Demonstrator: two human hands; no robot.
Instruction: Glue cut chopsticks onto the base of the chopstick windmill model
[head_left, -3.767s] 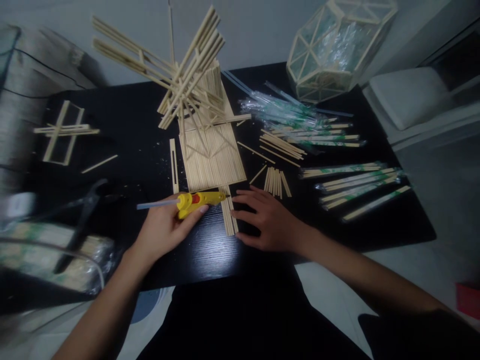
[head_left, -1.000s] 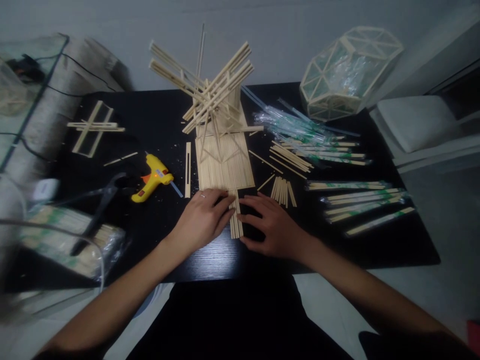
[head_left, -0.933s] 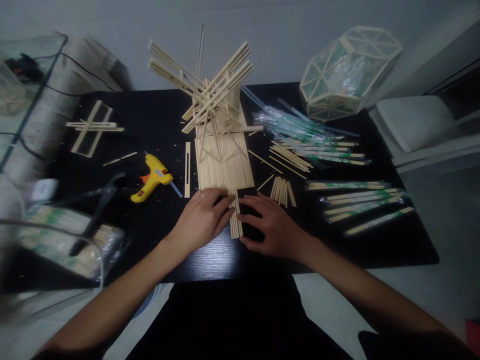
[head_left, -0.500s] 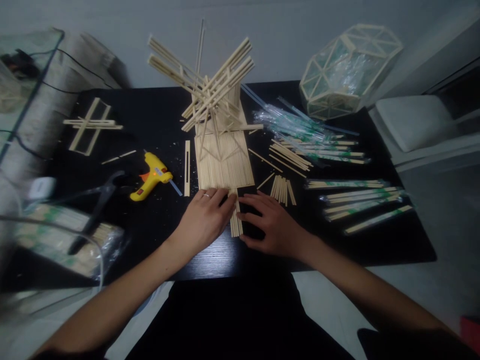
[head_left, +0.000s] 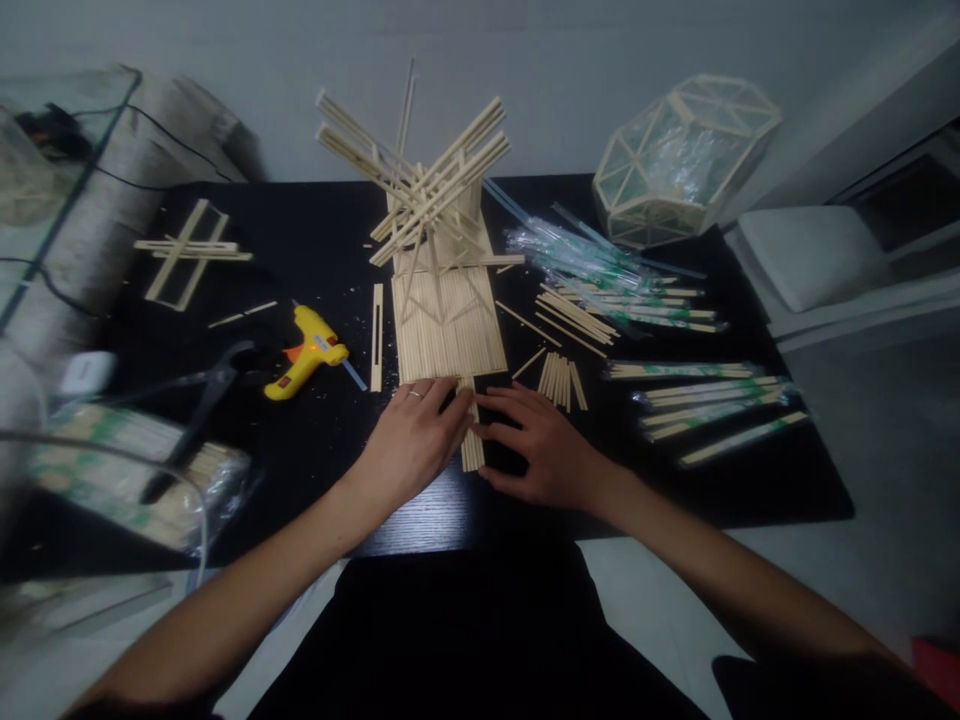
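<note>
A narrow strip of wooden sticks lies side by side on the black table, its far end meeting the near edge of a wider stick platform. My left hand wears a ring and has its fingers closed on the strip's left side and top. From the right, my right hand touches the strip's edge with bent, slightly spread fingertips. On the platform stands a windmill-like stick structure with crossed blades.
Left of the platform lie a yellow glue gun, a crossed stick frame and black pliers. To the right are loose short sticks and wrapped chopsticks. A faceted frame sits at the back right.
The camera view has shifted slightly. Both hands keep nearly the same place and pose at the strip.
</note>
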